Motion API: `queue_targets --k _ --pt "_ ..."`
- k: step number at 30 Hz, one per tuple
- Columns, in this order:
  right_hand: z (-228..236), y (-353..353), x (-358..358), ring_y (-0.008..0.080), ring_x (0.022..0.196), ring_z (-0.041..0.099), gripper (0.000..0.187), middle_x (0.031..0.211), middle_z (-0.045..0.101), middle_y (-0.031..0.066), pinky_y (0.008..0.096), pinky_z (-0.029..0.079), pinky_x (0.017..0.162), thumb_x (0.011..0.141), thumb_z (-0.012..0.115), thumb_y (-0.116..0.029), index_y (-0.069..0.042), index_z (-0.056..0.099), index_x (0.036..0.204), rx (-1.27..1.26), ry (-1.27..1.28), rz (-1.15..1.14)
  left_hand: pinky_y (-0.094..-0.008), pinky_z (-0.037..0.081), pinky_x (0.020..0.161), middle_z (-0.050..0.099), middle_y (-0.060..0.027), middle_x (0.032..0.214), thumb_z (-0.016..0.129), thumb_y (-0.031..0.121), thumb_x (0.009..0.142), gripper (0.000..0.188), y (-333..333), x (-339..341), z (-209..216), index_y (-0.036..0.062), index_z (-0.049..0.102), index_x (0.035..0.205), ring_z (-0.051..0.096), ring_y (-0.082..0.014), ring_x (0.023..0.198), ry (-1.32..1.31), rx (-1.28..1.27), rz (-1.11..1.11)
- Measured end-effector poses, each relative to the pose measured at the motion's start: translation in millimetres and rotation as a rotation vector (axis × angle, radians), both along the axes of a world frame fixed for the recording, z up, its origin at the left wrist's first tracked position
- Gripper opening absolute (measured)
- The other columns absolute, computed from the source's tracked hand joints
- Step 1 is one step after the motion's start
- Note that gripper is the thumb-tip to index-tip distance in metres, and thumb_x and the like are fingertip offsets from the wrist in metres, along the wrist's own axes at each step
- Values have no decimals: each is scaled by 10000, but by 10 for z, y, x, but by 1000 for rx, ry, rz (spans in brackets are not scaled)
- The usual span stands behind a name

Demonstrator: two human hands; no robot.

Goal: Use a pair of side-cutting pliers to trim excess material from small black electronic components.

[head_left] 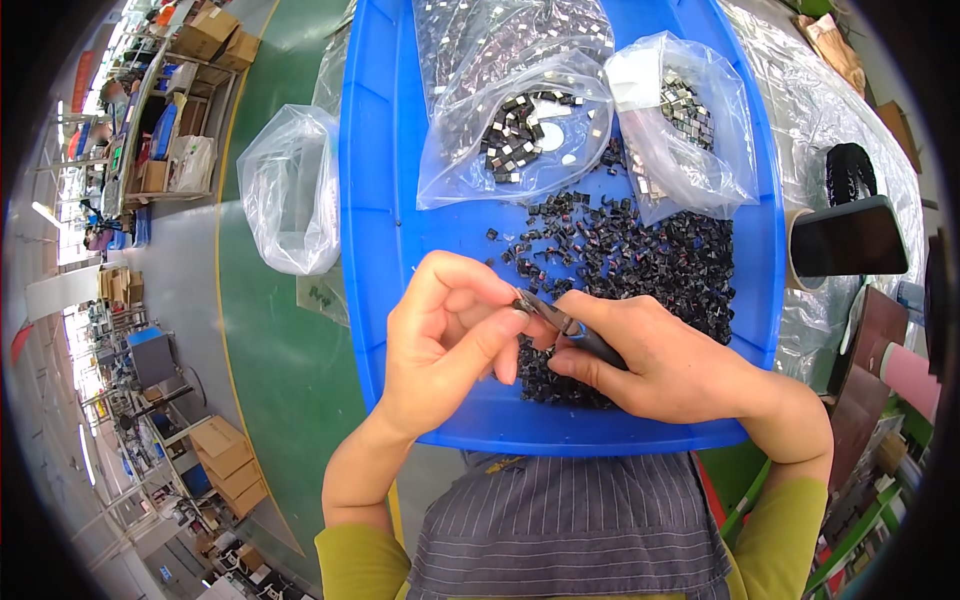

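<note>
My left hand (pixel 445 335) is closed in a pinch on a small black part (pixel 520 304), held between thumb and forefinger. My right hand (pixel 650 355) grips a pair of pliers or cutters (pixel 592 343) with dark blue and black handles. The metal jaws of that tool meet the small part at my left fingertips. Both hands are above a blue plastic tray (pixel 375 200). Beneath and beyond them lies a heap of small black pieces (pixel 660 255), partly hidden by my right hand.
Inside the tray's far end, clear plastic bags (pixel 450 175) hold small black-and-white parts; another bag (pixel 735 150) lies right. A clear bag (pixel 285 190) hangs at the tray's left side. Right of the tray, a smartphone (pixel 850 238) leans by a tape roll (pixel 800 255).
</note>
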State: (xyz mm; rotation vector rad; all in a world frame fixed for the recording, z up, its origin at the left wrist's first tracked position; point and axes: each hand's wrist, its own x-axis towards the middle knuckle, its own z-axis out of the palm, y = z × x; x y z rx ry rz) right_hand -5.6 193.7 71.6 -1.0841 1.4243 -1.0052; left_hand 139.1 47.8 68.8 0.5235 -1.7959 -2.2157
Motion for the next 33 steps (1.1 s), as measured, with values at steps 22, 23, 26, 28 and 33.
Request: queue_targets --k 22,23,26,28,33 --pt "-40 17 -8 439 807 589 253 791 598 234 487 440 685 926 547 -213 17 476 1006 85 -53 54 -191 389 453 663 -135 859 565 -12 909 121 -31 24 -20 25 484 992 553 -77 544 -29 71 -24" --pt "-39 21 -10 439 807 589 253 791 598 234 487 440 685 926 547 -213 17 476 1006 85 -51 53 -191 389 453 663 -135 859 565 -12 909 121 -30 20 -24 25 484 992 553 -77 544 -27 70 -25" --pt "-29 17 -9 441 804 593 257 789 611 241 487 444 684 926 546 -213 19 480 1016 72 37 49 -191 386 452 660 -119 848 568 -5 911 115 -22 35 -16 27 488 988 552 -75 547 -56 48 -23" --pt "19 12 -20 443 774 594 262 766 614 247 487 450 667 924 548 -214 20 483 1021 85 111 46 -189 380 452 658 -105 846 573 -5 906 142 -18 30 -12 24 493 1020 555 -73 553 -62 60 -19" --pt "70 10 -26 445 742 597 257 733 610 249 489 456 644 919 553 -209 17 487 1022 153 87 61 -196 410 474 647 -83 855 585 -6 895 118 -44 35 34 10 526 996 569 -75 576 -187 -46 -65"
